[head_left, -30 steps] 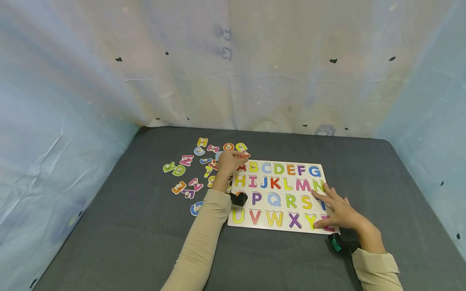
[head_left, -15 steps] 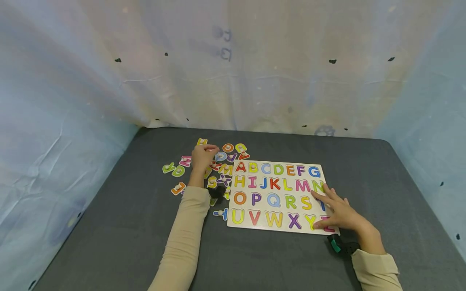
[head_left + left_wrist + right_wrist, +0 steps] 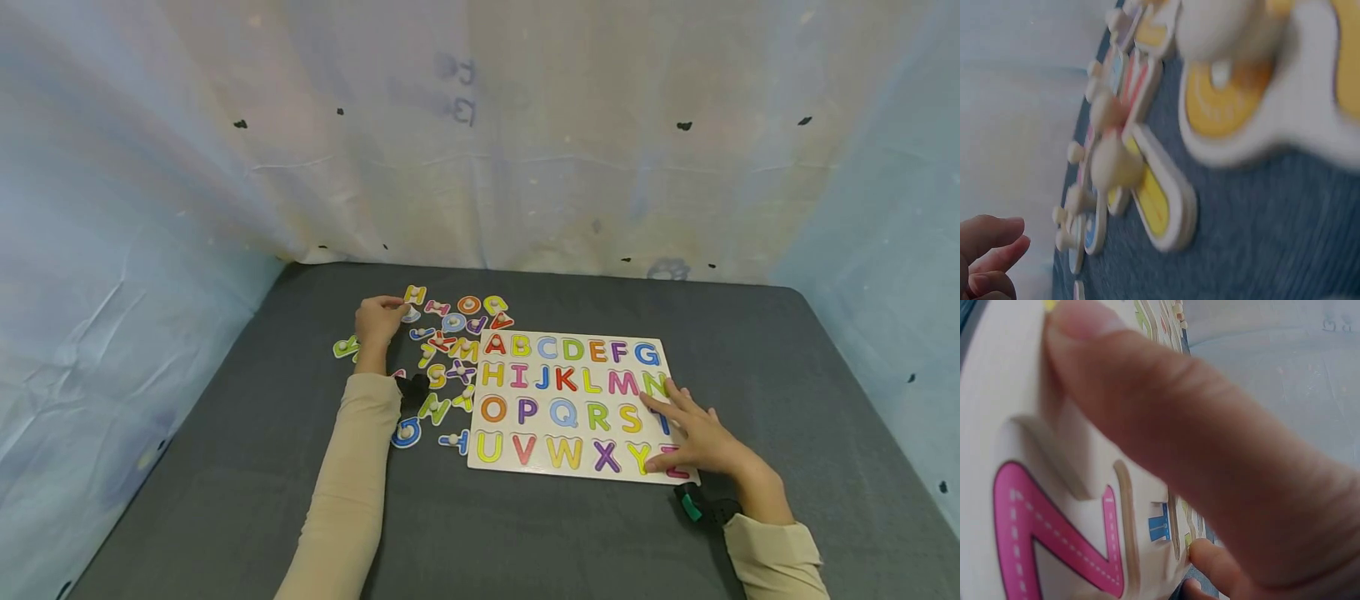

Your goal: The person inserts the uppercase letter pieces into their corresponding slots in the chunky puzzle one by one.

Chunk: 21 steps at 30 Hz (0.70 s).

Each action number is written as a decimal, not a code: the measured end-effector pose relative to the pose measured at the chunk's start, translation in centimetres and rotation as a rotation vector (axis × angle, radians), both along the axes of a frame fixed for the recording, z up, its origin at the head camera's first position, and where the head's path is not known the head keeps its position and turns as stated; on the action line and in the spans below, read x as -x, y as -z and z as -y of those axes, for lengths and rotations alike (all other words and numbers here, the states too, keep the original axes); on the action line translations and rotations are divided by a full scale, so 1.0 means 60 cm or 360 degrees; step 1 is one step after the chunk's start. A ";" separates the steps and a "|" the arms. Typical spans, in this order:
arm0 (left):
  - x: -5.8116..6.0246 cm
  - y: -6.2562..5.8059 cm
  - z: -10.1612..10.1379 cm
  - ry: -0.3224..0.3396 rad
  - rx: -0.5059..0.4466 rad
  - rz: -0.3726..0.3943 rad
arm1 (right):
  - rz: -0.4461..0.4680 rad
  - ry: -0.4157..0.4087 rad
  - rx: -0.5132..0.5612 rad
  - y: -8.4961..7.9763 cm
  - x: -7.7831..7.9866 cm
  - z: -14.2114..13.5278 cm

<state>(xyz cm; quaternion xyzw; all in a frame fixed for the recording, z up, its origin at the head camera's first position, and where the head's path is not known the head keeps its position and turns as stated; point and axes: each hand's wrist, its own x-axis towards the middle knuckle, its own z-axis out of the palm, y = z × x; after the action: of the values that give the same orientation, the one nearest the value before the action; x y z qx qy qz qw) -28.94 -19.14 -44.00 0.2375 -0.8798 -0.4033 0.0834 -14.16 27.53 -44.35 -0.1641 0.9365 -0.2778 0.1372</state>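
My left hand (image 3: 378, 323) reaches over the left side of the loose letter pieces, its fingertips right at a light blue letter piece (image 3: 411, 315). In the left wrist view its fingers (image 3: 991, 232) are bent loosely, with no piece between them. Just beyond lies a yellow H piece (image 3: 415, 294). My right hand (image 3: 697, 432) rests spread on the right edge of the alphabet puzzle board (image 3: 555, 467), the thumb by the Y slot and the other fingers near the N. In the right wrist view the pink Z slot (image 3: 1019, 531) shows below the thumb. Knobbed A (image 3: 495, 343) and B (image 3: 522, 343) pieces sit in the board's top row.
Many knobbed letter pieces lie scattered left of the board, among them a blue G (image 3: 407, 432), a blue T (image 3: 454, 441) against the board's edge and an orange O (image 3: 468, 305). The grey table (image 3: 570, 542) ends at a hanging cloth backdrop (image 3: 525, 183).
My left hand has moved left, away from the board's A corner and across the loose pieces to the light blue one. My right hand stays on the board.
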 end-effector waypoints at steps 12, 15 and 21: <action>0.023 0.006 0.024 0.0128 0.0216 0.0250 | -0.0001 -0.0006 0.0036 0.001 0.000 -0.002; 0.025 0.005 0.028 0.0147 0.0236 0.0269 | 0.0001 -0.0006 0.0037 0.001 0.000 -0.002; 0.029 0.008 0.032 0.0167 0.0262 0.0307 | -0.0002 -0.0007 0.0031 0.001 0.000 -0.002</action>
<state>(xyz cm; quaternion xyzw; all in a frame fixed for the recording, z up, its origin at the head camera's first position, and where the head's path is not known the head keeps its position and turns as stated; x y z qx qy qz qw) -30.68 -21.04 -44.48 0.2212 -0.9250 -0.3089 -0.0035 -14.15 27.68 -44.39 -0.1676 0.9335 -0.2865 0.1358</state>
